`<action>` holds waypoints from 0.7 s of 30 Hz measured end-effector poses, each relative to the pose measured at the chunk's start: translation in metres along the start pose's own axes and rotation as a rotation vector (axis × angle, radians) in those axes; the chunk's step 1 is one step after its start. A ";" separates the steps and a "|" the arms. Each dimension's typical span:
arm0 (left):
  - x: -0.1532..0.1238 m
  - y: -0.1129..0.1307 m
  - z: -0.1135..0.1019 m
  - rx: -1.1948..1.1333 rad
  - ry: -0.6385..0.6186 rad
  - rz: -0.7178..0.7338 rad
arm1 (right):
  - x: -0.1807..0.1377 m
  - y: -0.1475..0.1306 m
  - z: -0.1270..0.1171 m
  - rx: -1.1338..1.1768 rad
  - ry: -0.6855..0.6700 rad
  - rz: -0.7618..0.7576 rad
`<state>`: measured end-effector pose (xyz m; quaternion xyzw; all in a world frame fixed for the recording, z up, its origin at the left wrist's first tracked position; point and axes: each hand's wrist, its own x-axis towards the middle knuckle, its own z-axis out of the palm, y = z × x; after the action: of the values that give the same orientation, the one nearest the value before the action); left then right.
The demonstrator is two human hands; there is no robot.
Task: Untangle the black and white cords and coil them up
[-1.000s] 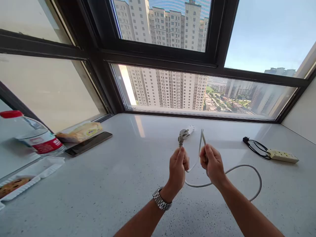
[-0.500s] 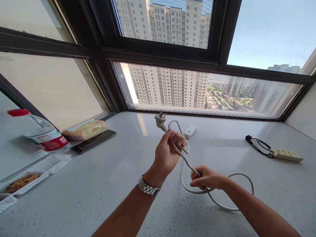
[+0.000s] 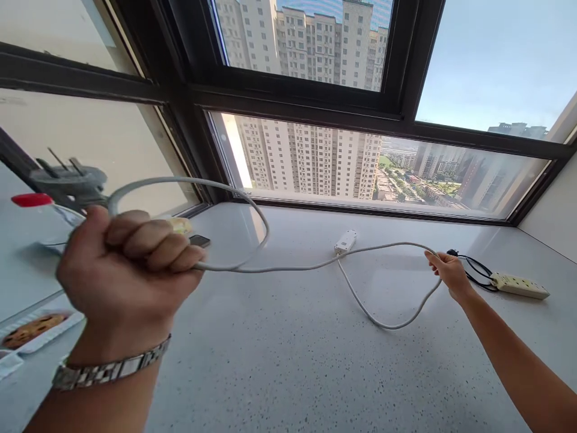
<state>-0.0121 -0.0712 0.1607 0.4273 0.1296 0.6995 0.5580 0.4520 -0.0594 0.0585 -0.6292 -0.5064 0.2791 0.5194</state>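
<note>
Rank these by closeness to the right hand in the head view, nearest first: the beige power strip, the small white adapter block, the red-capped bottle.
From the right hand:
1. Beige power strip, just to its right, near the wall.
2. Small white adapter block, to its left, mid-counter by the window.
3. Red-capped bottle, far left, behind the left hand.

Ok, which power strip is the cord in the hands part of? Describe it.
Start at the window ledge below the big window. The small white strip lies mid-ledge near the glass, and the grey cord runs from it to both hands. The other strip, far right, is longer, cream, and has a black cord.
</note>
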 end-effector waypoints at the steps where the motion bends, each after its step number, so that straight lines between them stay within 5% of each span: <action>1: -0.004 -0.013 0.005 -0.025 0.052 0.011 | -0.004 -0.011 0.007 0.163 -0.080 0.062; 3: -0.014 -0.045 0.020 -0.032 0.088 -0.078 | -0.016 -0.034 0.027 0.452 -0.221 0.121; 6: -0.031 -0.097 0.042 0.015 0.069 -0.303 | -0.044 -0.065 0.068 0.607 -0.130 0.008; 8: -0.043 -0.126 0.056 0.046 0.049 -0.392 | -0.064 -0.077 0.095 0.557 -0.123 -0.159; 11: -0.059 -0.156 0.070 0.069 0.059 -0.483 | -0.087 -0.087 0.124 0.272 -0.298 -0.412; 14: -0.065 -0.165 0.075 0.079 0.062 -0.584 | -0.096 -0.091 0.133 -0.077 -0.495 -0.599; 17: -0.061 -0.162 0.074 0.156 0.014 -0.653 | -0.096 -0.088 0.134 -0.200 -0.529 -0.630; 19: -0.054 -0.155 0.072 0.180 0.011 -0.623 | -0.098 -0.080 0.133 -0.125 -0.597 -0.528; 21: -0.042 -0.144 0.072 0.108 0.061 -0.524 | -0.099 -0.067 0.131 0.047 -0.825 -0.318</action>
<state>0.1380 -0.0802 0.0903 0.3871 0.2895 0.5358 0.6923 0.2806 -0.1064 0.0637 -0.3675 -0.7553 0.4350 0.3244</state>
